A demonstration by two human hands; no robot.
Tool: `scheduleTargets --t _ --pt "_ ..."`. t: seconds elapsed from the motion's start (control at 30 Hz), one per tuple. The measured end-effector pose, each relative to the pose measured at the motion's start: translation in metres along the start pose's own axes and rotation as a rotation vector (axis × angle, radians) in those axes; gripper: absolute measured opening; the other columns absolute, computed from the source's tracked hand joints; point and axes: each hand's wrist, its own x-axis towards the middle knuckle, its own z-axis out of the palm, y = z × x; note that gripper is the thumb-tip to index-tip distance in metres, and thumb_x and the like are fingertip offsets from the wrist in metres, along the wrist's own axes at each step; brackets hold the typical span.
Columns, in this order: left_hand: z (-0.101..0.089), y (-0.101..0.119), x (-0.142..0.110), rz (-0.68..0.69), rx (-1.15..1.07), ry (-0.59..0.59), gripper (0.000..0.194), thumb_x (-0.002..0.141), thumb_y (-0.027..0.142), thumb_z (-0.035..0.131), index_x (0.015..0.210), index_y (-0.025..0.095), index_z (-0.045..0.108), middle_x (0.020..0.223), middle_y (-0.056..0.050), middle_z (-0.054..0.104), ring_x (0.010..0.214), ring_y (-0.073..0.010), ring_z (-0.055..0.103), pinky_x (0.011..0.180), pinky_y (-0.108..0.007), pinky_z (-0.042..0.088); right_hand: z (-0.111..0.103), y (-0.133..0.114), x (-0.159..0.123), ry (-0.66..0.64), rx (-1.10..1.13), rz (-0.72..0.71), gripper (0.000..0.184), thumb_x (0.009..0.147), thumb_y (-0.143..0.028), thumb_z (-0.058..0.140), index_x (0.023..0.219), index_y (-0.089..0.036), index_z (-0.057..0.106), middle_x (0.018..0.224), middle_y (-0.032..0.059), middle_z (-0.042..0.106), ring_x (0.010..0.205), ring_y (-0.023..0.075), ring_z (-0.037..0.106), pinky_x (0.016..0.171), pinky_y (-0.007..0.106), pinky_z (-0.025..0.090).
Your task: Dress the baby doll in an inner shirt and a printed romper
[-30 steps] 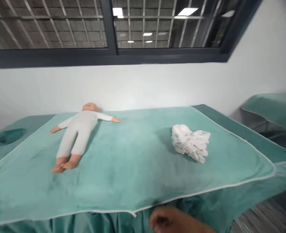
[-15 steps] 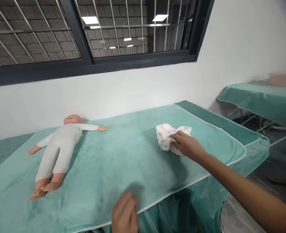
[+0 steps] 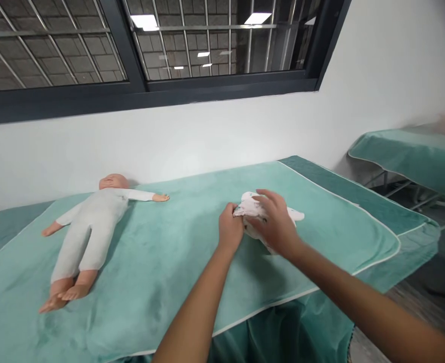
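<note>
A crumpled white cloth point(image 3: 249, 205) with a small printed pattern is held just over the green sheet, on the right half of the table; its folds hide what kind of item it is. At its left corner, my left hand point(image 3: 231, 228) is closed, pinching the edge. My right hand point(image 3: 277, 222) curves around the cloth from the right, thumb below and fingers above, with some fingers apart. One end of the cloth sticks out beyond my right hand. To the left, a baby doll point(image 3: 97, 217) in a white long-sleeved suit lies on its back, untouched, arms spread.
The green sheet point(image 3: 177, 227) with white piping covers the table, which stands against a white wall point(image 3: 192, 136). Above runs a dark-framed window point(image 3: 222, 88) with bars behind it. Another green-covered table point(image 3: 407, 156) stands at the right, with a blurred shape on it.
My left hand has moved up from the near table edge to the cloth and taken its left corner. My right hand has shifted its hold, and the cloth has changed shape.
</note>
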Motion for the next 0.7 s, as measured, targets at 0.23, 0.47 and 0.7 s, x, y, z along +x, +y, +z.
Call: scheduleTargets --t 0.23,0.47,0.7 --pt "-0.058 0.039 0.0 -0.054 -0.17 0.226 0.009 0.072 0.016 0.049 0.071 0.018 0.057 0.068 0.003 0.057 0.068 -0.0137 0.051 0.059 -0.022 0.038 0.022 0.004 -0.062 -0.3 -0.302 -0.416 0.054 0.092 -0.005 0.042 0.143 -0.022 0.046 0.15 0.0096 0.049 0.141 0.0258 0.039 0.118 0.054 0.026" --pt "-0.126 0.075 -0.016 -0.009 -0.031 0.323 0.008 0.071 0.021 0.055 0.074 0.018 0.061 0.067 0.003 0.058 0.068 -0.0141 0.05 0.061 -0.022 0.039 -0.002 0.04 -0.047 -0.614 -0.294 0.011 0.048 0.089 -0.006 0.041 0.129 -0.023 0.063 0.122 0.0111 0.067 0.107 0.025 0.061 0.087 0.038 0.047" --pt "-0.147 0.082 -0.045 -0.051 0.009 0.316 0.017 0.068 0.02 0.054 0.082 0.018 0.063 0.078 0.0 0.065 0.074 -0.0168 0.057 0.063 -0.024 0.042 0.022 -0.002 -0.03 -0.544 -0.189 -0.003 0.064 0.091 -0.051 0.057 0.145 -0.02 0.043 0.146 0.0146 0.049 0.132 0.031 0.045 0.107 0.049 0.038"
